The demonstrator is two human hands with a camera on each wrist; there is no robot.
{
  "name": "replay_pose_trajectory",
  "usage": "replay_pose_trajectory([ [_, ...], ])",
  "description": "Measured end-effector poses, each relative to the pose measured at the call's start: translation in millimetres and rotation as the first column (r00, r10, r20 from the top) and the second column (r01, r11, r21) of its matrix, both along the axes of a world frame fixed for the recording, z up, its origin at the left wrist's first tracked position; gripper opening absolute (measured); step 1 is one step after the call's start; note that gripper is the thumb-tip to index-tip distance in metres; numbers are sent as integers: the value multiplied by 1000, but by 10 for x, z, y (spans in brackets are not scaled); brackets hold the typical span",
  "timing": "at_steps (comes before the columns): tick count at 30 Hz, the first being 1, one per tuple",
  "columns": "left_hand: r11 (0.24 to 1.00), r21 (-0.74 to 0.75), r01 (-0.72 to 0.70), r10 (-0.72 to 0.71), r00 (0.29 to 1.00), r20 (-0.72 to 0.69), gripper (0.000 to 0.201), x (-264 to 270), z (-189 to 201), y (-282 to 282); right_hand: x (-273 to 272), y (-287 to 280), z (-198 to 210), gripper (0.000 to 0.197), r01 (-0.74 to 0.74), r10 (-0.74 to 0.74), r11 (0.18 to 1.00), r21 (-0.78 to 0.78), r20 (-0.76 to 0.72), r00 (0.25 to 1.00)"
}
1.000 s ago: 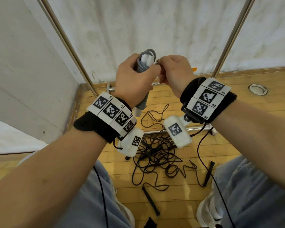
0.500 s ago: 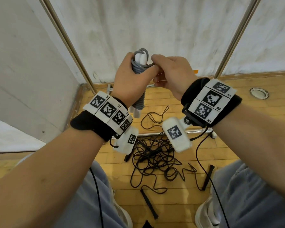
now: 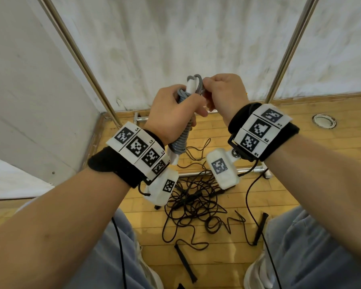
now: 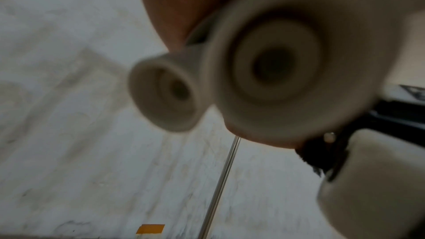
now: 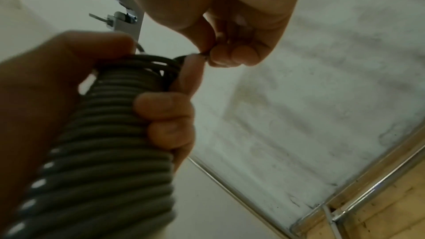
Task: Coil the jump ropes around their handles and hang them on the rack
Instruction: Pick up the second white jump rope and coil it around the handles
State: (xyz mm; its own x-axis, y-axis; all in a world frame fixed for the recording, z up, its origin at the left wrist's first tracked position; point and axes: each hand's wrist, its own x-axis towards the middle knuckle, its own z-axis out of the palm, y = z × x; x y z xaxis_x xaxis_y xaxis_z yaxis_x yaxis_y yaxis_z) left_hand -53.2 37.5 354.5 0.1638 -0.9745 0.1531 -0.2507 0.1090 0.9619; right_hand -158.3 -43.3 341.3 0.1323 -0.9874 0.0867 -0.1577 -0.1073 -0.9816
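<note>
The grey jump rope (image 3: 180, 134) sits coiled in tight turns around its two white handles (image 3: 191, 88), and we see the bundle held up in front of the white wall, between the two metal uprights of the rack (image 3: 288, 53); our left hand (image 3: 171, 115) wraps round the middle of the coil, its fingers (image 5: 164, 110) curled over the turns and its thumb on the near side; the handles' lower ends (image 4: 296, 72) poke out below the palm and show blurred and close in the left wrist view, side by side, each with a dark hollow at its centre; our right hand (image 3: 225, 92) is at the top of the bundle, its fingers (image 5: 232, 55) closed in a pinch on the last stretch of the grey rope where it leaves the upper turns; a small loop of that rope stands above the handle tips in the head view; in the right wrist view a metal bar with pegs (image 5: 122, 14) shows behind the hands, partly hidden by them; down on the wooden floor (image 3: 313, 163), well apart from the hands, a tangle of black jump ropes (image 3: 196, 207) lies spread between our knees, with black handles (image 3: 184, 261) lying loose at its near edge; we cannot tell how many ropes are in the tangle.
</note>
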Motion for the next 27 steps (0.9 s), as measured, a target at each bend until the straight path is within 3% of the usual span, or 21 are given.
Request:
replay_pose_trajectory([
  [4, 999, 3, 43, -43, 998, 35, 12, -36, 20, 67, -91, -8, 25, 29, -38, 39, 999, -9, 19, 999],
  [9, 997, 34, -65, 65, 998, -2, 24, 43, 16, 68, -120, 90, 84, 27, -79, 81, 996, -43, 43, 996],
  [13, 988, -63, -141, 140, 990, -32, 18, 89, 35, 88, -92, 199, 83, 29, -101, 101, 994, -32, 9, 995],
  [20, 967, -102, -233, 233, 972, -12, 20, 71, 48, 64, -43, 179, 27, 28, -34, 33, 999, -29, -22, 999],
  [27, 976, -38, -216, 215, 976, -29, 15, 144, 61, -2, -49, 38, -28, 26, 9, -11, 999, -35, -56, 998],
])
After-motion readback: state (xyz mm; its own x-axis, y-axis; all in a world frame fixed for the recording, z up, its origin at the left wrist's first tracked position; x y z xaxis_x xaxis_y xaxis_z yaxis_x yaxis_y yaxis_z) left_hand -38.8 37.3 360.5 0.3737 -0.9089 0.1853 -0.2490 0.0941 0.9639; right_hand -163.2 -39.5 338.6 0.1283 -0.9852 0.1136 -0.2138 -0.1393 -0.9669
